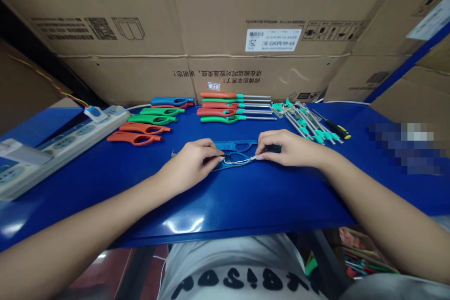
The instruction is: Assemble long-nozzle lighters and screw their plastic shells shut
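Note:
My left hand (pixel 193 160) is closed in a pinch on a small black part whose shape its fingertips mostly hide. A thin white wire (pixel 236 163) runs from there across to my right hand (pixel 286 147), which pinches its other end between thumb and forefinger. Just under and between both hands lies a blue lighter handle shell (pixel 240 154) with a trigger opening. Directly behind it rests a second blue handle shell (pixel 228 145), partly covered by my fingers. Small metallic bits (pixel 173 153) show at the left hand's knuckles.
Orange, green and blue lighter handles (pixel 140 138) lie at the back left. Lighters with metal rods (pixel 220 112) sit mid-back, loose metal tubes (pixel 309 122) and a screwdriver (pixel 337 129) to their right. A power strip (pixel 73 145) lines the left; a cardboard box (pixel 211 18) stands behind.

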Available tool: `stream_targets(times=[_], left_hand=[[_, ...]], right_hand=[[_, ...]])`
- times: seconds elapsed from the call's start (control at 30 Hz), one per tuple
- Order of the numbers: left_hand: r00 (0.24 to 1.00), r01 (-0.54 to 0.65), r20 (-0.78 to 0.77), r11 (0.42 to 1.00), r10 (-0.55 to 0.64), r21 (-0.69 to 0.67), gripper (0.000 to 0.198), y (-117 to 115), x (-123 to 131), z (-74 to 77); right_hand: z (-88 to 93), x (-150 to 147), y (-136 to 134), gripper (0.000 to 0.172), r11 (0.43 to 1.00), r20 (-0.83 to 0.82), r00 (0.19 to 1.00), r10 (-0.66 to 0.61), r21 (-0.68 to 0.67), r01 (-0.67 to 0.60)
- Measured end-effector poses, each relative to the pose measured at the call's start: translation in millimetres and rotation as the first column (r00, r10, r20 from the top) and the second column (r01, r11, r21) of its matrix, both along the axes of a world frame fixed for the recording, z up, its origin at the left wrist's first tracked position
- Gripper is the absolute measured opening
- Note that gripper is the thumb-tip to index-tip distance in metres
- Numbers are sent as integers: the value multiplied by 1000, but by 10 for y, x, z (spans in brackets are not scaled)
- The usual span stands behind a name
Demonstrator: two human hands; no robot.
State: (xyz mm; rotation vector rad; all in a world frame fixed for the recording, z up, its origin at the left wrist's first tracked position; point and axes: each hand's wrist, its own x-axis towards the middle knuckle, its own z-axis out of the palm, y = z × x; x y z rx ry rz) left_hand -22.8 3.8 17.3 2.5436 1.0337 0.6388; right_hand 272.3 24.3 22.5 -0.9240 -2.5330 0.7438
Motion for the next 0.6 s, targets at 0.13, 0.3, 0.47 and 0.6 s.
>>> stream_targets(times=[0.13, 0.3, 0.47, 0.6], left_hand=[[1000, 7, -8, 1000, -7, -19, 21, 17, -6, -4], [1000, -6, -18, 998, 5, -57, 20, 20, -9, -9], [1000, -12, -9, 998, 12, -60, 20, 12, -4, -4], [1000, -9, -4, 999, 9, -50, 19, 13, 2, -7]], right_hand=[[-12, -29, -14, 13, 1000, 59, 998, -17, 6, 16], [-11, -61, -14, 10, 997, 98, 995, -30, 73, 23], [-6, -83, -24, 8, 984, 157, 987, -40, 177, 11], [7, -102, -38, 9, 989, 160, 986, -55, 143, 32]])
